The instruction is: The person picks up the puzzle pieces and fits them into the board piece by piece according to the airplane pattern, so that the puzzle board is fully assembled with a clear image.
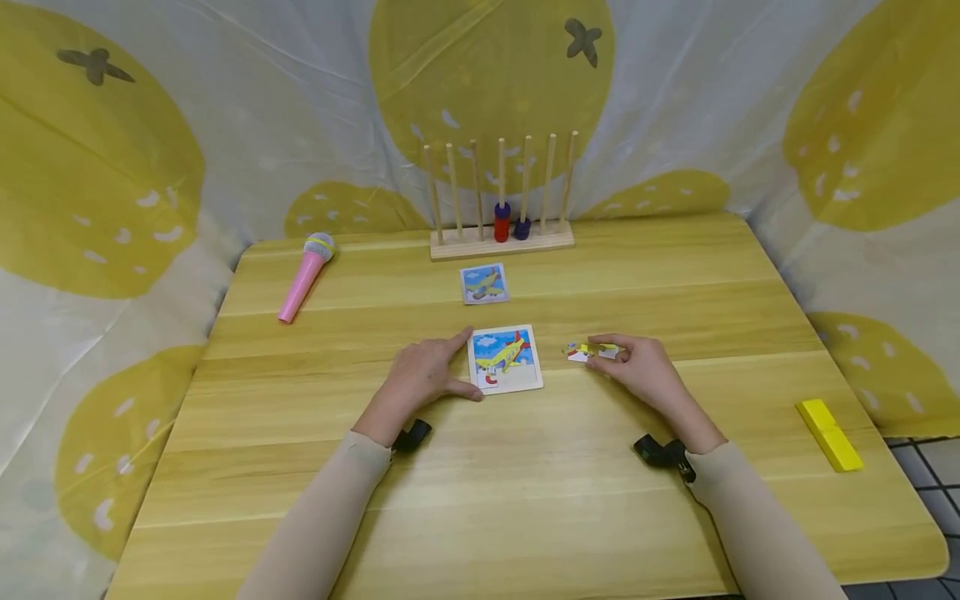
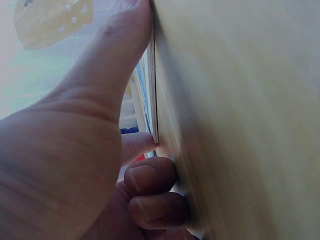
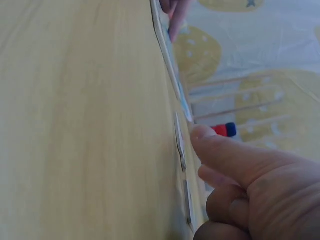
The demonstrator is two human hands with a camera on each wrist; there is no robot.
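My left hand (image 1: 423,375) holds the left side of a wooden jigsaw board (image 1: 532,384), its thumb and index finger spread to two corners. The board lies flat with an airplane picture partly filled in; its lower part is bare apart from a small piece with red. In the left wrist view the thumb (image 2: 135,25) lies along the board's edge (image 2: 154,95), other fingers curled. Right of the board, my right hand (image 1: 645,372) hovers over loose jigsaw pieces (image 1: 577,353), thumb and index finger apart. In the right wrist view, the pieces (image 3: 179,142) lie flat beside the thumb (image 3: 215,142).
A small airplane picture card (image 1: 484,284) lies behind the board. Farther back stands a wooden peg rack (image 1: 480,247) with red and blue beads. A pink toy microphone (image 1: 303,283) lies at the left, a yellow block (image 1: 829,435) at the right edge.
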